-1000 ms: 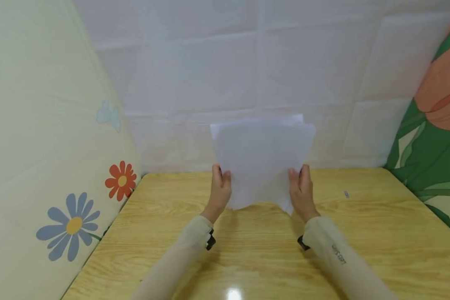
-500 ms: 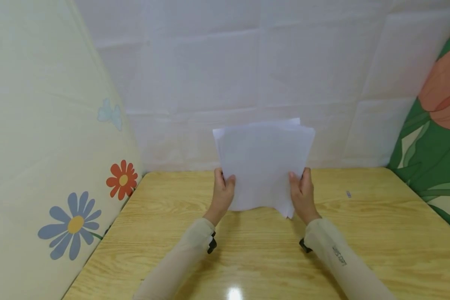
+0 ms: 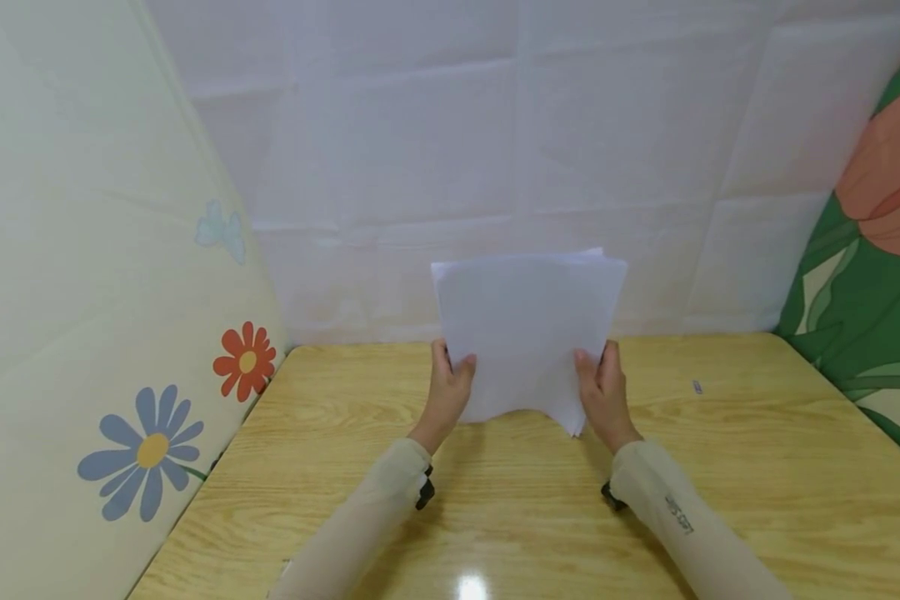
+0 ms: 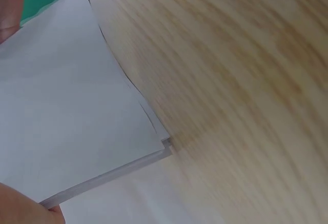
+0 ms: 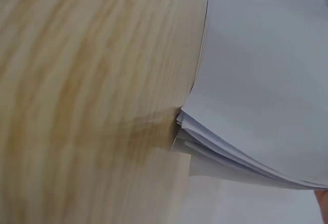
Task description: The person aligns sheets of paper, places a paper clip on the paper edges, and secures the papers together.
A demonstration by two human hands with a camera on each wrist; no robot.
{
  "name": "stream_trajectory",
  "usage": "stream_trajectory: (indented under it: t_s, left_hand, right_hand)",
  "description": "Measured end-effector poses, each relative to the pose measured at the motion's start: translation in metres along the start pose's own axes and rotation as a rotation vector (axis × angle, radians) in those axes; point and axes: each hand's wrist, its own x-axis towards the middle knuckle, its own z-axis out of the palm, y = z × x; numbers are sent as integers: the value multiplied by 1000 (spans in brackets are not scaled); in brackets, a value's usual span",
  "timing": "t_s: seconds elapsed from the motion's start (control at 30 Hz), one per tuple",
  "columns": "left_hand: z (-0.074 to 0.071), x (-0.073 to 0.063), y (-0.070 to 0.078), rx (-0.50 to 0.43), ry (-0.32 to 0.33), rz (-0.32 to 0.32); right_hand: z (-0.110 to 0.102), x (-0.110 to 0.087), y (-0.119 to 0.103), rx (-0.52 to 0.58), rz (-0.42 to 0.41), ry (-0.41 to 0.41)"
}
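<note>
A stack of white paper sheets [image 3: 528, 325] stands roughly upright above the table, its sheets slightly out of line at the top and the lower right corner. My left hand [image 3: 447, 392] grips its left edge, thumb on the near face. On the opposite edge, my right hand [image 3: 603, 396] holds it the same way, fingers behind. In the left wrist view the stack [image 4: 72, 101] shows a fairly even side edge, close to the wood. The right wrist view shows the stack's sheets [image 5: 261, 80] fanned apart at the lower corner.
The wood-grain table [image 3: 510, 533] reaches back to a creased white cloth backdrop [image 3: 420, 150]. A small label-like scrap [image 3: 697, 387] lies at the right. Flower-printed panels stand at the left [image 3: 60, 275] and right [image 3: 870, 317].
The stack has come down slightly, its top edge now lower against the backdrop. My left hand has shifted a little right and down; both hands keep their grip.
</note>
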Motion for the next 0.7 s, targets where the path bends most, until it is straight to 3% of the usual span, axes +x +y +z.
stream_trajectory:
  t_s: [0.13,0.3,0.57,0.7]
  left_hand:
    - [1,-2,-2,4,-9,-57]
    - [2,-4,-2,1,-21,-114]
    - [1,5,-30,-11,32,-126]
    - [0,6,-32,-8,26,-136]
  right_hand:
    - [-1,-6,-15,-12,27,-16]
    - [-3,-1,5,-22,50,-62]
    - [-5,1,18,-35,92,-116]
    - [-5,2,21,-32,67,-114]
